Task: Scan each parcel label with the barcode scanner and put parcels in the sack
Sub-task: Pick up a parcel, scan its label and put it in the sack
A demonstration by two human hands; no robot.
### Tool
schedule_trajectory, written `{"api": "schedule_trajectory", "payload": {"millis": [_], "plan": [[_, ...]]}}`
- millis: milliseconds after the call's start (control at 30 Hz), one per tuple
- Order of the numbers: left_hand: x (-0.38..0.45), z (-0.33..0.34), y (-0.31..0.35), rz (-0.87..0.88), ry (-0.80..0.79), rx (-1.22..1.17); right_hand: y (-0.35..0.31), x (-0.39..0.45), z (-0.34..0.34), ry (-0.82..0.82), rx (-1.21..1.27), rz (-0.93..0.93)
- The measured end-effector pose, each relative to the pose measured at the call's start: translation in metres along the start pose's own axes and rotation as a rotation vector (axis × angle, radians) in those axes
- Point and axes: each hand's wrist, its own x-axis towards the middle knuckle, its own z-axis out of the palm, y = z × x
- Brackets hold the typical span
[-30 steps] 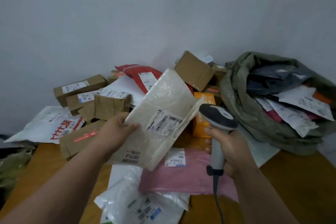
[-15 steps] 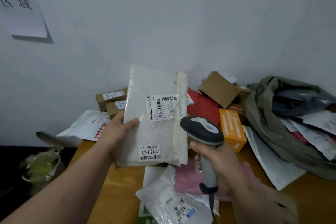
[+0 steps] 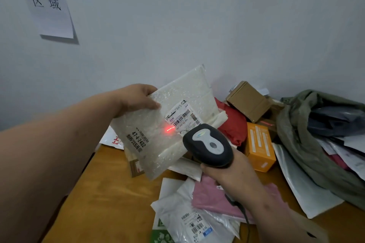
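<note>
My left hand point(image 3: 138, 97) grips the white bubble-wrap parcel point(image 3: 167, 124) by its upper corner, tilted above the table point(image 3: 110, 193). Its barcode label point(image 3: 182, 117) faces me; a red beam spot sits beside it. My right hand point(image 3: 233, 173) grips the scanner point(image 3: 208, 145).
</note>
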Motion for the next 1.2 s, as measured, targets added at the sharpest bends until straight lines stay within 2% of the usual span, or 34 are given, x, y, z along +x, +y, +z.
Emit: {"api": "schedule_trajectory", "payload": {"millis": [233, 1200], "plan": [[0.002, 0.0, 0.007, -0.042, -0.059, -0.035, 0.002, -0.003, -0.01, -0.006, -0.058, -0.055], [-0.019, 0.022, 0.026, -0.086, -0.043, -0.006, 0.023, -0.021, -0.026, 0.014, -0.092, -0.059]]}}
